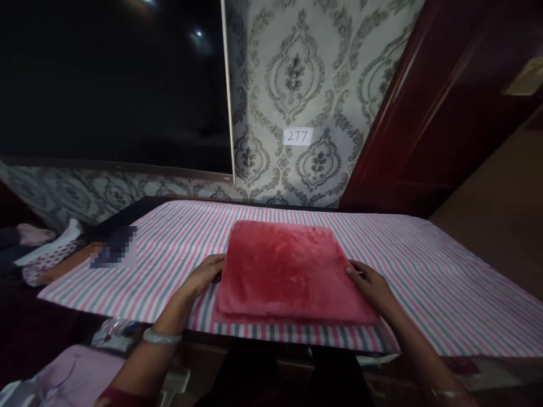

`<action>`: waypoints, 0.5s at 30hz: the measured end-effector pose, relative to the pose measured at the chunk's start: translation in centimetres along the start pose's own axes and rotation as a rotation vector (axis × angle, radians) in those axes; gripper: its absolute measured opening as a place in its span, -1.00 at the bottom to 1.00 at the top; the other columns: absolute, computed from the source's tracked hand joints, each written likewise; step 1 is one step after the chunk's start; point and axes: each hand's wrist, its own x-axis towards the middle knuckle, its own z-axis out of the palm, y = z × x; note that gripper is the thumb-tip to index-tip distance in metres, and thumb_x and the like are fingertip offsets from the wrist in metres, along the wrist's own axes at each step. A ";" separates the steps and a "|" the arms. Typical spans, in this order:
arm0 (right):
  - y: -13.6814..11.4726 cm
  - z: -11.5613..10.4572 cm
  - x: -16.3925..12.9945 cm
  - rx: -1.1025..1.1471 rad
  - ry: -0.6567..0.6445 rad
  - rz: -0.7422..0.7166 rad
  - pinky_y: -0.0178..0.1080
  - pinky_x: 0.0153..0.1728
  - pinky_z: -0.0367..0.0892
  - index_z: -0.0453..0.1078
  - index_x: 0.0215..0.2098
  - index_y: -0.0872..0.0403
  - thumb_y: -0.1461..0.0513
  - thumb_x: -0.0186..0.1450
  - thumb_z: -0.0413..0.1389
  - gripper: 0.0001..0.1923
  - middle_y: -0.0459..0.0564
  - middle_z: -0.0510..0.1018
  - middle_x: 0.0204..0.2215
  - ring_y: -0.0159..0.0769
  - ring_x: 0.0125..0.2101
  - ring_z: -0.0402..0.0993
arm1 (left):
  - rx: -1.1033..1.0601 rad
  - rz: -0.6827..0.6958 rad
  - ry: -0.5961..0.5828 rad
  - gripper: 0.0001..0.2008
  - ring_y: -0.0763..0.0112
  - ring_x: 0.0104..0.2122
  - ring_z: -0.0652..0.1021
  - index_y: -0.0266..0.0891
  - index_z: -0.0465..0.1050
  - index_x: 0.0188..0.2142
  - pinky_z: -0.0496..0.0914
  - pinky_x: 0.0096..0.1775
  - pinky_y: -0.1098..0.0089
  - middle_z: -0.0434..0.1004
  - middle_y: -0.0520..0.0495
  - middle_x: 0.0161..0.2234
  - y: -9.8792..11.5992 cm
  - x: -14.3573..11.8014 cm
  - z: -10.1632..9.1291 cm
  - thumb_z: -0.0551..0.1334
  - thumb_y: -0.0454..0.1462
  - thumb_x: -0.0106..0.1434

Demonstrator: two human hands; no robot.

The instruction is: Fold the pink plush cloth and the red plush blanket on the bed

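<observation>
A red plush cloth (288,271), flat and roughly rectangular with rounded corners, lies on the striped cover (178,243) near the front edge of the table. It looks layered or folded, since a lower edge shows beneath the top one. My left hand (207,274) is closed at the cloth's left edge, its fingertips partly hidden there. On the opposite side, my right hand (370,284) grips the right edge, thumb over the top and the fingers along the side. A pale bangle circles my left wrist.
A dark television (114,85) hangs at the left, above the table. A paper marked 277 (298,136) is on the patterned wall. A dark red door frame (394,102) rises at the right. One blurred-out item (113,247) lies on the cover's left side; clothes (51,254) are piled beyond.
</observation>
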 end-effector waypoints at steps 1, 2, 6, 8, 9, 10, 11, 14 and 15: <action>-0.2 0.2 0.9 0.008 -0.022 -0.002 -0.11 -0.24 0.43 0.57 -0.13 0.08 -0.11 0.09 0.12 -0.43 0.08 0.66 -0.29 -0.08 -0.32 0.56 | -0.042 -0.008 -0.013 -0.67 0.53 -0.63 0.29 -0.28 0.54 -0.45 0.22 -0.49 0.46 0.35 0.11 -0.68 0.3 1.0 0.0 0.41 -0.04 0.00; -0.4 0.5 1.9 0.011 -0.042 0.001 -0.15 -0.28 0.42 0.56 -0.08 0.10 -0.07 0.11 0.12 -0.45 0.05 0.65 -0.32 -0.12 -0.34 0.56 | -0.084 -0.014 -0.024 -0.67 0.51 -0.62 0.34 -0.29 0.54 -0.45 0.26 -0.47 0.45 0.40 0.08 -0.65 0.6 1.9 -0.1 0.44 -0.06 -0.05; -1.3 1.6 5.6 -0.074 -0.107 0.066 -0.29 -0.39 0.40 0.41 0.16 0.17 0.12 0.22 0.11 -0.43 0.02 0.64 -0.34 -0.25 -0.39 0.56 | -0.156 -0.038 0.018 -0.64 0.41 -0.57 0.45 -0.31 0.50 -0.52 0.35 -0.42 0.39 0.51 -0.02 -0.61 1.7 5.7 -0.2 0.50 -0.13 -0.24; -2.0 2.3 7.5 -0.141 -0.108 0.072 -0.29 -0.35 0.43 0.32 0.26 0.15 0.15 0.26 0.09 -0.39 0.06 0.65 -0.25 -0.24 -0.34 0.59 | -0.142 -0.040 0.055 -0.67 0.41 -0.60 0.45 -0.31 0.49 -0.54 0.35 -0.45 0.39 0.49 -0.01 -0.64 2.1 7.4 -0.2 0.50 -0.18 -0.26; -2.5 2.7 8.4 -0.168 -0.098 0.063 -0.25 -0.29 0.45 0.29 0.28 0.14 0.16 0.27 0.09 -0.38 0.10 0.64 -0.19 -0.20 -0.28 0.60 | -0.135 -0.041 0.072 -0.68 0.40 -0.61 0.45 -0.31 0.49 -0.53 0.34 -0.47 0.39 0.47 0.00 -0.66 2.3 8.2 -0.2 0.50 -0.20 -0.25; -3.1 3.1 9.1 -0.191 -0.085 0.048 -0.21 -0.20 0.45 0.26 0.31 0.14 0.16 0.27 0.09 -0.36 0.15 0.63 -0.11 -0.14 -0.18 0.60 | -0.128 -0.042 0.091 -0.71 0.39 -0.61 0.45 -0.31 0.50 -0.52 0.33 -0.49 0.39 0.45 0.02 -0.68 2.5 8.9 -0.2 0.49 -0.23 -0.23; -3.8 3.7 9.8 -0.211 -0.073 0.029 -0.15 -0.09 0.44 0.23 0.33 0.15 0.17 0.27 0.09 -0.34 0.20 0.59 -0.01 -0.08 -0.06 0.56 | -0.122 -0.042 0.110 -0.73 0.38 -0.62 0.45 -0.31 0.51 -0.50 0.31 -0.51 0.40 0.43 0.04 -0.70 2.6 9.6 -0.2 0.48 -0.24 -0.21; -5.9 5.9 10.6 -0.266 -0.053 -0.047 0.02 0.19 0.23 0.16 0.38 0.14 0.13 0.33 0.05 -0.32 0.25 0.30 0.30 0.04 0.28 0.22 | -0.108 -0.040 0.163 -0.78 0.38 -0.64 0.43 -0.32 0.52 -0.49 0.25 -0.56 0.42 0.34 0.07 -0.76 2.7 11.2 -0.1 0.45 -0.28 -0.15; -6.5 6.8 10.4 -0.283 -0.058 -0.073 0.07 0.24 0.15 0.14 0.39 0.11 0.11 0.35 0.03 -0.34 0.21 0.20 0.36 0.06 0.34 0.09 | -0.108 -0.037 0.176 -0.79 0.38 -0.65 0.43 -0.33 0.53 -0.48 0.23 -0.57 0.43 0.32 0.08 -0.77 2.7 11.6 0.0 0.45 -0.29 -0.13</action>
